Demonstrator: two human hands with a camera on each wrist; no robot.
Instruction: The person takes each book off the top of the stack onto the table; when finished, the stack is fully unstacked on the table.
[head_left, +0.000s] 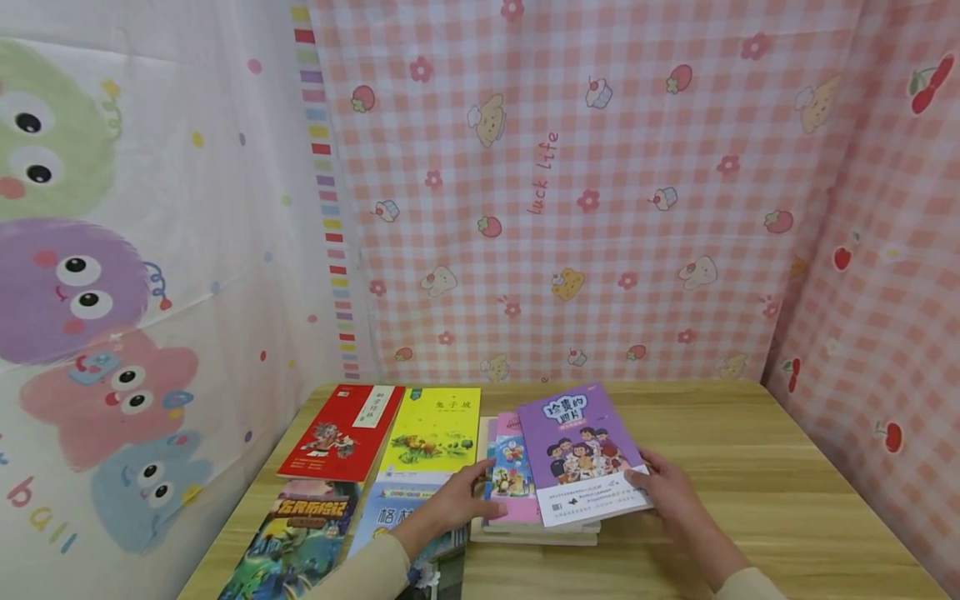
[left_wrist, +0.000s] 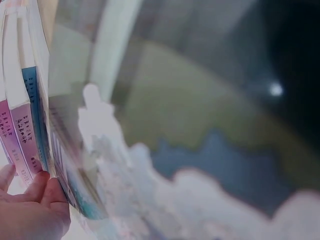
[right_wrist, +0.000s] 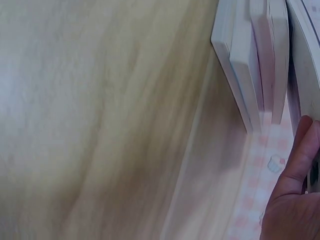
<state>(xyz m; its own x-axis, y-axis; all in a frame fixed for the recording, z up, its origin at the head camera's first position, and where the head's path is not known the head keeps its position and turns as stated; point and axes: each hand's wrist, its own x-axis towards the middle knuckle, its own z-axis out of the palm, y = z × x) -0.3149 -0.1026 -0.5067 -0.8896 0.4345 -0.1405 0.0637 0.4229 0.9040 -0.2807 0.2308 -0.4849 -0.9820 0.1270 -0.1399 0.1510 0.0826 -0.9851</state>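
My right hand (head_left: 671,487) grips a purple book (head_left: 577,450) by its lower right edge, thumb on the cover. The book is tilted over a stack whose top is a pink book (head_left: 512,479). In the right wrist view, a gap separates the held book (right_wrist: 306,65) from the stack's page edges (right_wrist: 245,65). My left hand (head_left: 467,498) is at the stack's left side, fingers extended. Its fingertips touch the purple and blue spines (left_wrist: 22,125) in the left wrist view.
Left of the stack lie a red book (head_left: 330,442), a yellow book (head_left: 431,437), a dark illustrated book (head_left: 288,542) and a blue book (head_left: 382,521) partly under my left forearm. The wooden table (head_left: 720,450) meets a pink checked curtain (head_left: 577,317) behind.
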